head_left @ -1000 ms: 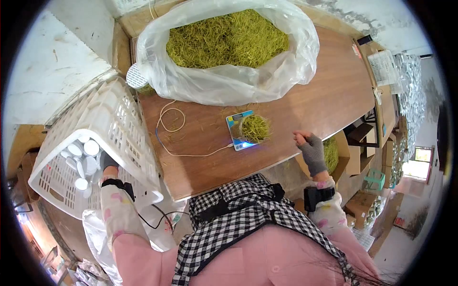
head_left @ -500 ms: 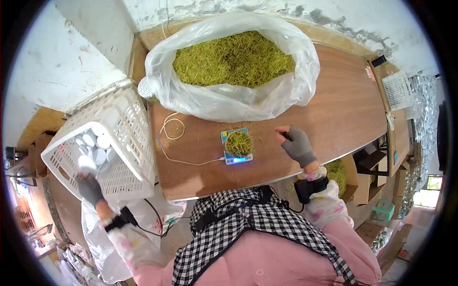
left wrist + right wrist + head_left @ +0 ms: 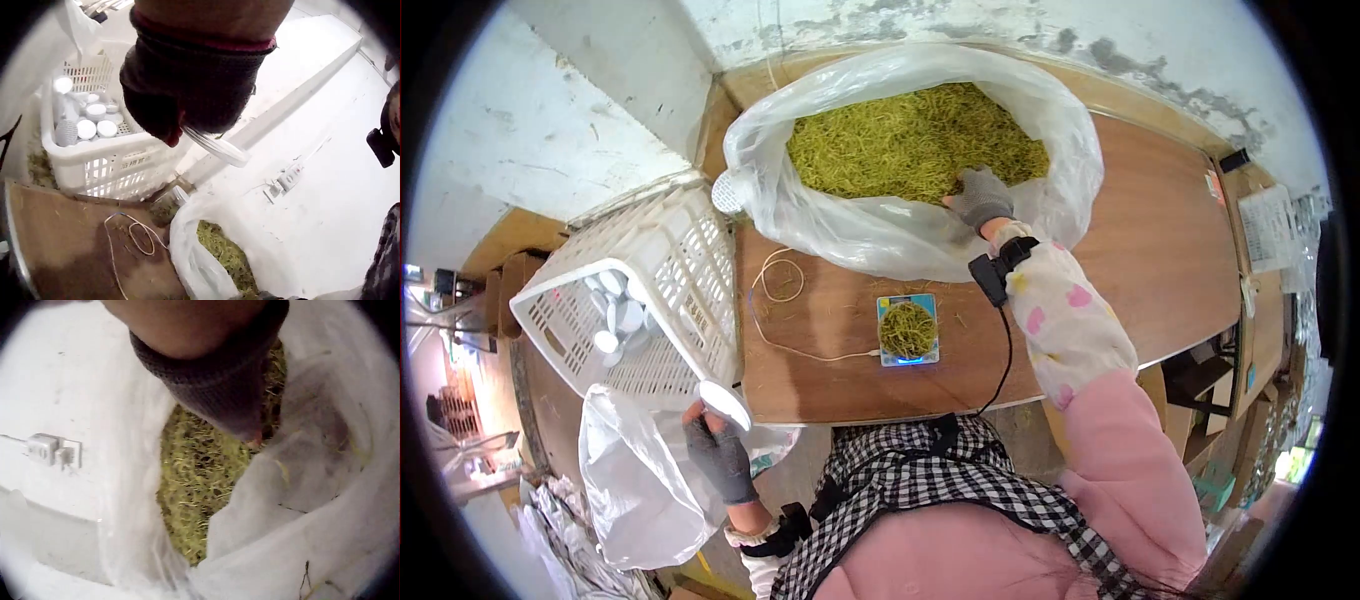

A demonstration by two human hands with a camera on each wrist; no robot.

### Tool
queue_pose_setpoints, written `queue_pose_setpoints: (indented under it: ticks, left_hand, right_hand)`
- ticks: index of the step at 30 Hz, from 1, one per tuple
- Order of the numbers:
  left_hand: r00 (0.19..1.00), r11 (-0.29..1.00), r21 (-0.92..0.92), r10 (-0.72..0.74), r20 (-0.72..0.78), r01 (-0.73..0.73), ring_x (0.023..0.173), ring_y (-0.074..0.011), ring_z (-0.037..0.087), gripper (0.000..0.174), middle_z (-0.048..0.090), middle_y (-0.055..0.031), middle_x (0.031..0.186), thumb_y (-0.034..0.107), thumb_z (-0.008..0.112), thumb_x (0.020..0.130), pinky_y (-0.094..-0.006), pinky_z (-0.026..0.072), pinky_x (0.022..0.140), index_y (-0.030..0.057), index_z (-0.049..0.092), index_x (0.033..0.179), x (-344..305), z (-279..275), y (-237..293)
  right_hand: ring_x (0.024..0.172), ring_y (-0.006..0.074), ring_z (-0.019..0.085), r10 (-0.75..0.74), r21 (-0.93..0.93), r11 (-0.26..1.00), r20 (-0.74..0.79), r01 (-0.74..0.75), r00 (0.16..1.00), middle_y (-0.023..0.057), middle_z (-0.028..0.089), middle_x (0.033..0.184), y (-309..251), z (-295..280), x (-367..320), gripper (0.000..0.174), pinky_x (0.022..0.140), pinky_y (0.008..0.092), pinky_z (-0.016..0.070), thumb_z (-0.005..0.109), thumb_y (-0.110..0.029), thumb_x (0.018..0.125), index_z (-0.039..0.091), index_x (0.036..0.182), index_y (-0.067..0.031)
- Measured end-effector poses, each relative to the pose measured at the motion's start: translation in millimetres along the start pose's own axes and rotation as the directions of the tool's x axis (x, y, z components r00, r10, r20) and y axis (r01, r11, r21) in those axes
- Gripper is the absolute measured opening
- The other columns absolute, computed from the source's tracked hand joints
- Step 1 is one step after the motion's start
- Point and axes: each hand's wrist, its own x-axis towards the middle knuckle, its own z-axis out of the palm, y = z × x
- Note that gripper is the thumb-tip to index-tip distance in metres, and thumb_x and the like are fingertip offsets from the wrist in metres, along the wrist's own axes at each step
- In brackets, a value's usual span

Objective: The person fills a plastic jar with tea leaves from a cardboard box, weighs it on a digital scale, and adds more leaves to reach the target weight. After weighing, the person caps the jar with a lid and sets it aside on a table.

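Observation:
My left hand (image 3: 720, 455), in a grey fingerless glove, pinches a round white lid (image 3: 726, 404) just in front of the crate. The lid (image 3: 215, 149) also shows edge-on in the left wrist view. At the back of the table, my right hand (image 3: 982, 198) reaches into the big clear plastic bag (image 3: 900, 235), down at the dried green strands (image 3: 900, 140). Most of its fingers are hidden, and I cannot tell whether they hold any strands. A round container (image 3: 908, 330) heaped with the same strands stands on a small blue-and-white scale (image 3: 930, 305).
A white plastic crate (image 3: 685, 290) lies tipped at the left with several white lids (image 3: 625, 315) inside. A white cable (image 3: 800, 352) runs from the scale over the brown table (image 3: 1160, 260). Below the crate hangs a clear bag (image 3: 640, 490); cardboard boxes (image 3: 1200, 400) stand at right.
My left hand has come out of the crate with a lid and moved right towards my body. My right hand has gone from above the table's right side up into the bag.

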Motion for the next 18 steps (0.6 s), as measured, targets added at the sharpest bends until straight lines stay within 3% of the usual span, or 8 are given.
queue_pose_setpoints:
  ticks: [3, 7, 9, 10, 12, 13, 15, 18]
  left_hand:
    - [0.999, 0.996, 0.084, 0.034, -0.043, -0.031, 0.101, -0.0233, 0.061, 0.044, 0.065, -0.0141, 0.11, 0.035, 0.057, 0.103, -0.0358, 0.0494, 0.091, -0.0049, 0.058, 0.122, -10, -12, -5]
    - [0.999, 0.999, 0.026, -0.023, -0.049, 0.024, 0.1, -0.0236, 0.062, 0.043, 0.066, -0.0143, 0.109, 0.034, 0.057, 0.103, -0.036, 0.05, 0.09, -0.0056, 0.059, 0.121, -13, -11, -14]
    - [0.999, 1.0, -0.023, -0.017, -0.042, 0.016, 0.099, -0.0226, 0.062, 0.038, 0.066, -0.0143, 0.107, 0.029, 0.056, 0.103, -0.0354, 0.0506, 0.088, -0.0044, 0.059, 0.121, -9, 1, -9]
    - [0.999, 0.999, -0.034, -0.017, -0.039, 0.015, 0.099, -0.0226, 0.062, 0.038, 0.066, -0.0143, 0.107, 0.029, 0.056, 0.103, -0.0354, 0.0506, 0.088, -0.0044, 0.059, 0.121, -6, 9, -6]
    - [0.992, 0.987, 0.099, 0.127, -0.003, -0.126, 0.097, -0.0215, 0.061, 0.032, 0.065, -0.014, 0.105, 0.024, 0.055, 0.104, -0.035, 0.0509, 0.087, -0.0026, 0.06, 0.121, 6, 23, 2]
    - [0.995, 0.994, 0.047, 0.095, 0.023, -0.096, 0.099, -0.0233, 0.061, 0.034, 0.066, -0.0148, 0.108, 0.026, 0.057, 0.102, -0.0358, 0.0496, 0.091, -0.0036, 0.062, 0.117, 11, 29, 12]
    - [0.992, 0.993, 0.038, 0.113, 0.058, -0.115, 0.096, -0.0244, 0.064, 0.031, 0.068, -0.0162, 0.106, 0.024, 0.056, 0.103, -0.0365, 0.0517, 0.086, -0.0012, 0.062, 0.119, 19, 39, 24]
    - [0.974, 0.973, 0.056, 0.219, 0.061, -0.222, 0.089, -0.0278, 0.068, 0.032, 0.07, -0.0192, 0.1, 0.028, 0.058, 0.104, -0.0386, 0.0537, 0.08, 0.0019, 0.063, 0.12, 26, 51, 25]
  right_hand:
    - [0.111, 0.0357, 0.066, 0.102, 0.061, 0.993, -0.013, -0.101, 0.995, 0.0169, 0.067, 0.125, 27, 54, 33, 0.033, 0.093, 0.0473, 0.0542, 0.074, -0.036, 0.083, 0.077, 0.107, -0.0137]
    - [0.104, 0.032, 0.069, 0.117, 0.156, 0.98, 0.059, -0.125, 0.991, 0.0167, 0.07, 0.116, 39, 42, 42, 0.033, 0.088, 0.0425, 0.0547, 0.078, -0.032, 0.082, 0.077, 0.106, -0.0099]
    - [0.096, 0.0266, 0.069, 0.254, 0.6, 0.742, 0.161, -0.299, 0.954, 0.0136, 0.071, 0.108, 46, 26, 36, 0.033, 0.082, 0.0381, 0.0533, 0.083, -0.025, 0.079, 0.075, 0.102, -0.0046]
    - [0.096, 0.0266, 0.069, 0.259, 0.596, 0.746, 0.152, -0.297, 0.954, 0.0136, 0.071, 0.108, 47, 13, 27, 0.033, 0.082, 0.0381, 0.0533, 0.083, -0.025, 0.079, 0.075, 0.102, -0.0046]
    - [0.09, 0.0227, 0.066, 0.231, 0.598, 0.757, 0.129, -0.261, 0.964, 0.0111, 0.069, 0.099, 47, -10, 4, 0.03, 0.077, 0.0346, 0.051, 0.086, -0.02, 0.077, 0.073, 0.096, -0.0009]
    - [0.09, 0.0227, 0.066, 0.234, 0.598, 0.758, 0.122, -0.26, 0.964, 0.0111, 0.069, 0.099, 48, -14, -4, 0.03, 0.077, 0.0346, 0.051, 0.086, -0.02, 0.077, 0.073, 0.096, -0.0009]
    - [0.086, 0.0227, 0.065, 0.07, 0.633, 0.773, -0.147, 0.039, 0.987, 0.0108, 0.066, 0.092, 52, -16, -24, 0.025, 0.075, 0.035, 0.0503, 0.084, -0.02, 0.08, 0.072, 0.091, -0.0006]
    - [0.083, 0.0219, 0.063, -0.037, 0.559, 0.805, -0.289, 0.2, 0.957, 0.0096, 0.063, 0.088, 23, -54, -77, 0.023, 0.074, 0.035, 0.0497, 0.083, -0.019, 0.081, 0.071, 0.088, -0.0003]
